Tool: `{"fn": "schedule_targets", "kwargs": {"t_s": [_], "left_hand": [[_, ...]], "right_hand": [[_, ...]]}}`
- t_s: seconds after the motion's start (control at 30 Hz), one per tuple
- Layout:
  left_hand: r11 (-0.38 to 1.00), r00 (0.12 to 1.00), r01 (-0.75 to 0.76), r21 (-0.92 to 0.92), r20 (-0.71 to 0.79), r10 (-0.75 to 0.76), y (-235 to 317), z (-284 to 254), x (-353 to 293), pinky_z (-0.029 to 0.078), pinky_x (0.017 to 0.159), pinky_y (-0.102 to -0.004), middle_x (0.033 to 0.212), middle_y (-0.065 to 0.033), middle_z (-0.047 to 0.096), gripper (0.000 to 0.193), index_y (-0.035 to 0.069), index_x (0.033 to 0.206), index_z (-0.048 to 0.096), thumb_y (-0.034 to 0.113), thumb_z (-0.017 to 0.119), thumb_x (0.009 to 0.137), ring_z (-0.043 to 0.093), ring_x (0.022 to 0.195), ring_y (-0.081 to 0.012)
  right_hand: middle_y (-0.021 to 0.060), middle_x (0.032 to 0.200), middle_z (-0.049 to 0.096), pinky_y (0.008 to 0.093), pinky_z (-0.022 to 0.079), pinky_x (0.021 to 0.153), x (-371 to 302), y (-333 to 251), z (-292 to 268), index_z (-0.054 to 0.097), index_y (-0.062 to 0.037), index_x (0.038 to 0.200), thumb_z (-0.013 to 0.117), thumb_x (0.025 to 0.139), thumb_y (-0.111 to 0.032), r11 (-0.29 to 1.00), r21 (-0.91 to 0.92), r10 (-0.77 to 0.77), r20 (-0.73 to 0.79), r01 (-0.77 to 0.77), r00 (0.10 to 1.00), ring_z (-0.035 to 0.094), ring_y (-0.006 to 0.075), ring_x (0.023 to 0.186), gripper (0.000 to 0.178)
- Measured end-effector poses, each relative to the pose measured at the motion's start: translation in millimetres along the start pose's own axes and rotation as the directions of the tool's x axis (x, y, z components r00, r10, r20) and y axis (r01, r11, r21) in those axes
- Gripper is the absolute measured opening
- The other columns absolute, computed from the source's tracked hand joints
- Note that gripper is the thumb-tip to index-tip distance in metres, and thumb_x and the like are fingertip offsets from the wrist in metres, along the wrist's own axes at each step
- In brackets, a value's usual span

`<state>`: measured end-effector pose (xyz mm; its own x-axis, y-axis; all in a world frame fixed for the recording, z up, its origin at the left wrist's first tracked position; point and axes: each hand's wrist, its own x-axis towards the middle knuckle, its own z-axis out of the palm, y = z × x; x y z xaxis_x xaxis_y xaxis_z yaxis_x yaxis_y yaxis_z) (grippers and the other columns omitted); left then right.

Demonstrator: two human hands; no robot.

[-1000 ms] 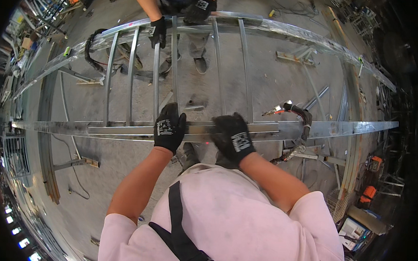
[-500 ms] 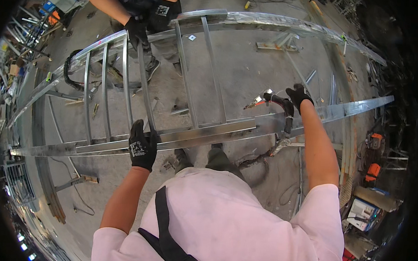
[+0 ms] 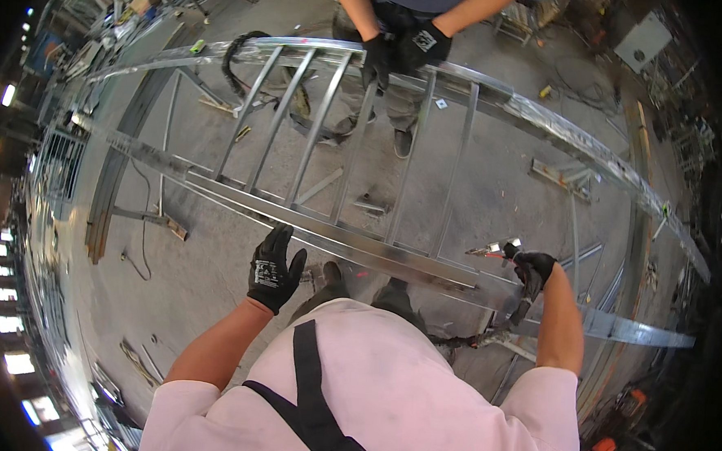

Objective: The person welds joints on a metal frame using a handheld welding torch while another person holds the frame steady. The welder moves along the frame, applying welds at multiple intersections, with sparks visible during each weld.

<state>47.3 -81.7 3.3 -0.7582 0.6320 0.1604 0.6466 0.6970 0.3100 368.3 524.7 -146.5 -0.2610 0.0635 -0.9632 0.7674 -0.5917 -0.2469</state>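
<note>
With the right hand (image 3: 537, 270), gloved in black, grips the dark, curved welding torch (image 3: 527, 303), seemingly wrapping it in bent fingers; cannot tell where each one sits. Has the torch over the right-hand part of the near rail (image 3: 360, 235) of a ladder-like metal frame (image 3: 321, 125), with the thick cable (image 3: 473, 340) trailing back on the near side. With the left hand (image 3: 273, 271), holds nothing; extends it open, thumb spread from the fingers, just beside the near edge of that rail. Cannot tell whether it touches there. Shares the frame with a co-worker (image 3: 425, 7) placed behind the far rail (image 3: 546, 123).

Judging the torch: probably light and stiff at the handle, but dragged on by a weighty, springy cable. Best taken by the curved handle, behind the neck, well clear of the possibly hot tip. Judging the frame: likely rigid, awkward through sheer length, and smooth enough to slip under gloves. Best gripped along the rails near the crossbar joints, minding any sharp edges.
</note>
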Motion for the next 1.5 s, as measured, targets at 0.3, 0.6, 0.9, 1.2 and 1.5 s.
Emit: {"fn": "schedule_targets", "kwargs": {"t_s": [0.3, 0.6, 0.9, 1.2, 1.5], "left_hand": [[0.987, 0.996, -0.055, -0.149, 0.066, 0.065, -18, 1, -4, 0.048, 0.108, -0.0480, 0.133, -0.0224, 0.067, 0.046, 0.002, 0.132, 0.064, 0.032, 0.067, 0.098, 0.062, 0.126, -0.0392], [0.761, 0.756, -0.124, -0.636, 0.437, 0.488, 37, -20, 42, 0.051, 0.105, -0.0429, 0.129, -0.0193, 0.070, 0.040, 0.005, 0.127, 0.071, 0.035, 0.066, 0.101, 0.066, 0.120, -0.0344], [0.081, 0.384, 0.395, -0.915, 0.245, 0.890, 104, -74, 46, 0.050, 0.101, -0.0344, 0.125, -0.0060, 0.067, 0.044, 0.008, 0.136, 0.064, 0.036, 0.070, 0.102, 0.060, 0.117, -0.0159], [0.080, 0.502, 0.533, -0.842, 0.390, 0.772, 42, -99, 32, 0.053, 0.096, -0.0338, 0.125, -0.0031, 0.069, 0.046, 0.009, 0.141, 0.063, 0.031, 0.072, 0.102, 0.061, 0.115, -0.0142], [0.027, 0.445, 0.485, -0.874, 0.273, 0.853, 29, -86, 40, 0.052, 0.097, -0.0338, 0.118, -0.0034, 0.069, 0.029, 0.006, 0.126, 0.067, 0.019, 0.072, 0.101, 0.063, 0.110, -0.0145]], "right_hand": [[0.0069, 0.085, 0.063, 0.0389, 0.051, 0.057, -133, 46, 46, 0.064, -0.0047, 0.108, 0.063, 0.097, -0.027, 0.625, -0.413, -0.776, -0.422, 0.663, 0.469, 0.063, 0.0227, 0.062, 0.025], [0.0074, 0.102, 0.065, 0.0323, 0.052, 0.057, -345, 152, 274, 0.043, -0.0041, 0.155, 0.067, 0.084, 0.000, 0.540, -0.184, -0.777, -0.485, 0.821, 0.402, 0.062, 0.0175, 0.066, 0.075], [0.0101, 0.141, 0.057, 0.0344, 0.051, 0.098, -334, 145, 421, 0.031, 0.0002, 0.162, 0.079, 0.084, -0.005, 0.434, -0.175, -0.880, 0.126, 0.884, 0.457, 0.057, 0.0182, 0.118, 0.092], [0.0093, 0.119, 0.068, 0.0351, 0.054, 0.091, -332, 66, 469, 0.054, -0.0013, 0.147, 0.058, 0.108, -0.037, 0.257, -0.320, -0.966, -0.116, 0.912, 0.232, 0.066, 0.0172, 0.105, 0.053], [0.0029, 0.094, 0.073, 0.0332, 0.054, 0.081, -316, -27, 568, 0.075, -0.0003, 0.112, 0.070, 0.100, -0.025, 0.287, -0.478, -0.770, 0.400, 0.830, 0.497, 0.065, 0.0130, 0.086, 0.028]]}}
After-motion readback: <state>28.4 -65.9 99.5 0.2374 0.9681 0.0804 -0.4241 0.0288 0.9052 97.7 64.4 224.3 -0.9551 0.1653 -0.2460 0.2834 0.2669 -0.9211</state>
